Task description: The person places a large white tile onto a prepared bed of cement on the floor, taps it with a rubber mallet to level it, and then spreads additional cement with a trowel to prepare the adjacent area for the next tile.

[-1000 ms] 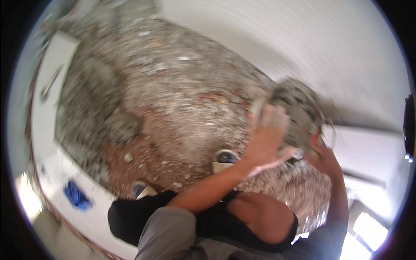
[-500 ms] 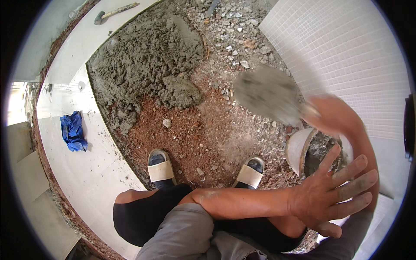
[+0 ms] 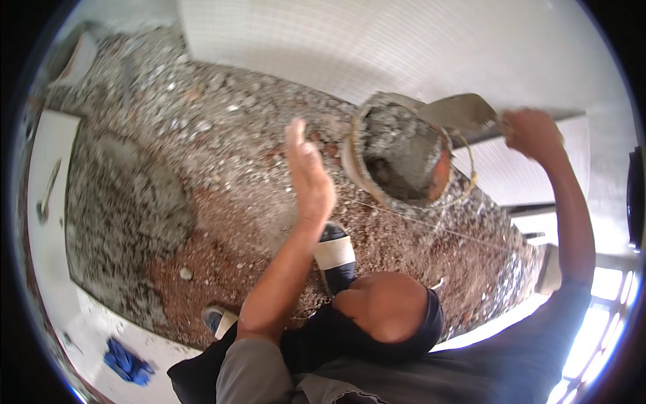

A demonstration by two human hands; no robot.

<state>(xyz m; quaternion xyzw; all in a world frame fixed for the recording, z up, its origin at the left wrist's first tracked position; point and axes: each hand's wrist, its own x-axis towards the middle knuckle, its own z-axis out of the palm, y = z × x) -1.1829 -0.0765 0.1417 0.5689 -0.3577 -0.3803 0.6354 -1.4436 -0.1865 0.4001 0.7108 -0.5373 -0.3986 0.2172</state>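
Right hand (image 3: 533, 135) grips the trowel (image 3: 464, 112) by the bucket (image 3: 352, 165)'s upper-right rim; empty, straight-fingered left hand (image 3: 311, 180) could steady the bucket for cleaner scooping.

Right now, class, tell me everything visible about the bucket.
The round bucket is pale outside. A thin yellowish handle loops out at right. Grey mix lies inside, beside an orange patch. Its mouth faces the camera, tilt unclear. It sits on rubble near the white wall. The trowel overlaps its rim; contact unclear.
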